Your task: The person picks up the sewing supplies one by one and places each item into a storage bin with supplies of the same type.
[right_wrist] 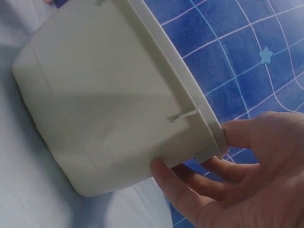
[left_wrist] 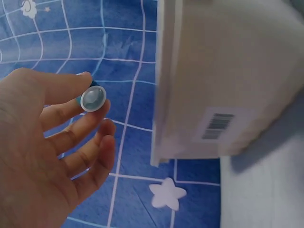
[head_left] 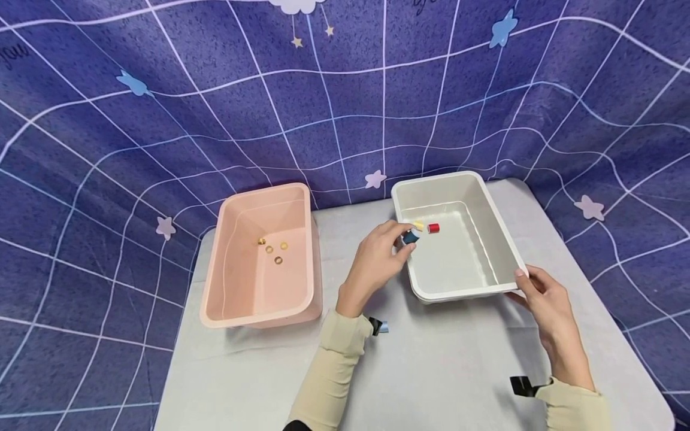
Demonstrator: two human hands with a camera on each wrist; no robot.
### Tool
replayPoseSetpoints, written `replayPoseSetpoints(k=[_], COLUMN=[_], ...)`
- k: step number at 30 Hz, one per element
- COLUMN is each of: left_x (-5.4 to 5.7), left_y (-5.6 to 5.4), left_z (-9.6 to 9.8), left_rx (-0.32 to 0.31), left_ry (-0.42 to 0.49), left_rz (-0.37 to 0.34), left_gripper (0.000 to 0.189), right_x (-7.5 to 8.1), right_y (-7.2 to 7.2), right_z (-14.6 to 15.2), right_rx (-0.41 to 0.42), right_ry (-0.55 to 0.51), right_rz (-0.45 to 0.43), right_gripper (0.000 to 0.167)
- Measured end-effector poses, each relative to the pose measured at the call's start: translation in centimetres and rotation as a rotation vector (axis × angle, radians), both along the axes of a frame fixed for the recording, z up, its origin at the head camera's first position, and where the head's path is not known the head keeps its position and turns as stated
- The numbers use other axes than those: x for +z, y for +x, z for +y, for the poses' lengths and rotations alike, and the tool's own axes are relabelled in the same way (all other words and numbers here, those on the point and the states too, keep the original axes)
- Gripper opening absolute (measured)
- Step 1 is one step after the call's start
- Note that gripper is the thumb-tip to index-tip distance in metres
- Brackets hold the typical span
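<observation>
In the head view, my left hand [head_left: 381,254] pinches a dark teal thread spool [head_left: 411,236] between thumb and fingers, over the left rim of the white bin [head_left: 447,294]. The left wrist view shows the spool's round pale end [left_wrist: 93,99] facing the camera. My right hand [head_left: 547,299] grips the bin's near right corner, thumb on the rim and fingers beneath it. Inside the bin, a red thread spool [head_left: 433,228] lies beside a yellow spool [head_left: 418,225], which is partly hidden by my left fingers.
A pink bin [head_left: 314,263] stands to the left, with several small gold rings [head_left: 278,260] on its floor. A small light-blue thing [head_left: 384,327] shows on the table beside the black left wrist camera. A blue patterned curtain [head_left: 350,90] hangs behind the white-covered table [head_left: 431,371].
</observation>
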State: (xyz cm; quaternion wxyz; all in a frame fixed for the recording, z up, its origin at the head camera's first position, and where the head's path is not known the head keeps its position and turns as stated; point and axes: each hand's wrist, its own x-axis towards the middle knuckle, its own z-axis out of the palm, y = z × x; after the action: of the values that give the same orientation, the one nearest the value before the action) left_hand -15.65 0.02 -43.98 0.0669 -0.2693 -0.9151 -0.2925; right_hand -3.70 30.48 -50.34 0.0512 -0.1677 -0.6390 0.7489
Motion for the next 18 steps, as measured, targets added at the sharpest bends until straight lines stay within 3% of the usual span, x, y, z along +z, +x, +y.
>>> replayPoseSetpoints(k=[9, 18], left_x=[2.1, 3.6], left_y=[-2.7, -5.0], left_z=[3.2, 7.3], left_rx=[-0.062, -0.106], left_ry=[-0.026, 0.023], left_rz=[-0.018, -0.041], left_gripper=[0.035, 0.034], right_x=[-0.1, -0.1], right_y=[-0.1, -0.1], right_z=[0.1, 0.2], right_rx=[0.000, 0.000], right_ry=[-0.010, -0.026], right_rz=[0.007, 0.006], right_gripper=[0.013, 0.013])
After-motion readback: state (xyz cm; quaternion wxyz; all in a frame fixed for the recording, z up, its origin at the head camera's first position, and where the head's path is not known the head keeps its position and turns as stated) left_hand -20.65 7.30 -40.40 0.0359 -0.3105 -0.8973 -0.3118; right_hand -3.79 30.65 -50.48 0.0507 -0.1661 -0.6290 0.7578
